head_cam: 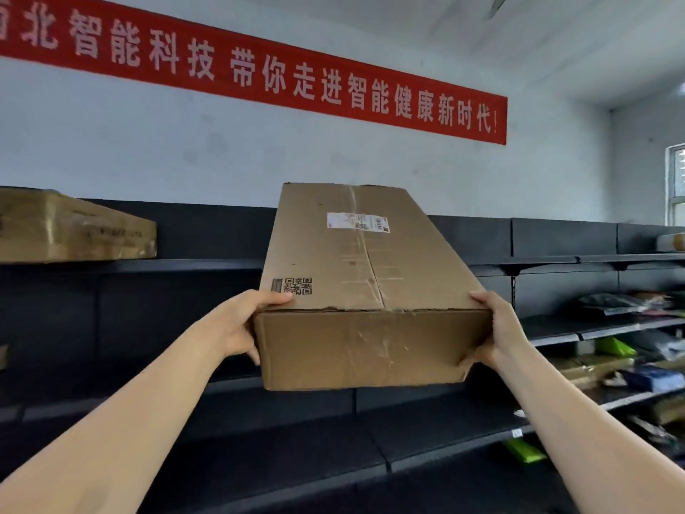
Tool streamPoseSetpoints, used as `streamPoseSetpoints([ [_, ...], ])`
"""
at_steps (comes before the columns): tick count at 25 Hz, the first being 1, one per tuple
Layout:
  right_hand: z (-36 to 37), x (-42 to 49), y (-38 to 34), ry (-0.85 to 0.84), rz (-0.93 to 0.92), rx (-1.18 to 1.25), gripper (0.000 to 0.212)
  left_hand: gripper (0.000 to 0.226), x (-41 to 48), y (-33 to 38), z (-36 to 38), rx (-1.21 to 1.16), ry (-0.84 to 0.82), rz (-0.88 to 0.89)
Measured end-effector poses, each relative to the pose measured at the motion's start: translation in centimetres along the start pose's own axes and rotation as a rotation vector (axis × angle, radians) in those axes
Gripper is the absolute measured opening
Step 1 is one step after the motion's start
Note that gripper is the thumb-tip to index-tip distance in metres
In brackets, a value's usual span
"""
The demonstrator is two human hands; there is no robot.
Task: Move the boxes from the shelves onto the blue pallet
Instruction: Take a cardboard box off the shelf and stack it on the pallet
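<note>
A long brown cardboard box [365, 276] with a white shipping label and a printed QR code juts out from the top black shelf [185, 266] toward me. My left hand [246, 324] grips its near left corner, thumb on the top face and fingers under the end. My right hand [495, 330] grips the near right corner the same way. The box's far end lies over the shelf, tilted slightly upward; I cannot tell whether it touches. A second flat cardboard box [70, 228] lies on the same shelf at the far left. The blue pallet is out of view.
Black metal shelves run along the wall in several tiers. Lower shelves at the right hold dark bags [611, 302], green packets [615, 346] and small parcels. A red banner [259, 64] hangs on the wall above. A window [676, 183] is at the far right.
</note>
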State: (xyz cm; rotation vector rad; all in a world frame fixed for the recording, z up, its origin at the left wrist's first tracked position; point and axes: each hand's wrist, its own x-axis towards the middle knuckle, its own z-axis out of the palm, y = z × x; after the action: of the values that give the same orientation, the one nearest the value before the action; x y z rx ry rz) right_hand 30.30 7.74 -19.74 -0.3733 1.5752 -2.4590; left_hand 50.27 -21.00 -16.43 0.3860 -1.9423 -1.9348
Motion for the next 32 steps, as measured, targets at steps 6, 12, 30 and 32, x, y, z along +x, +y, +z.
streamPoseSetpoints([
  [6,2.4,-13.3,5.2,-0.121,-0.042,0.126,0.029,0.091,-15.6,-4.6,-6.8,-0.086,0.107,0.135],
  [12,7.7,-21.9,10.0,-0.403,-0.052,0.366,0.021,0.102,-30.9,-5.2,-13.8,-0.028,0.272,0.269],
  [30,46.1,-49.9,28.9,-1.144,0.417,0.307,0.030,0.106,-72.5,-11.1,-35.8,0.035,1.157,0.297],
  [32,51.9,-53.7,31.8,-1.173,0.493,0.304,0.029,0.105,-76.0,-11.2,-40.6,0.022,1.220,0.284],
])
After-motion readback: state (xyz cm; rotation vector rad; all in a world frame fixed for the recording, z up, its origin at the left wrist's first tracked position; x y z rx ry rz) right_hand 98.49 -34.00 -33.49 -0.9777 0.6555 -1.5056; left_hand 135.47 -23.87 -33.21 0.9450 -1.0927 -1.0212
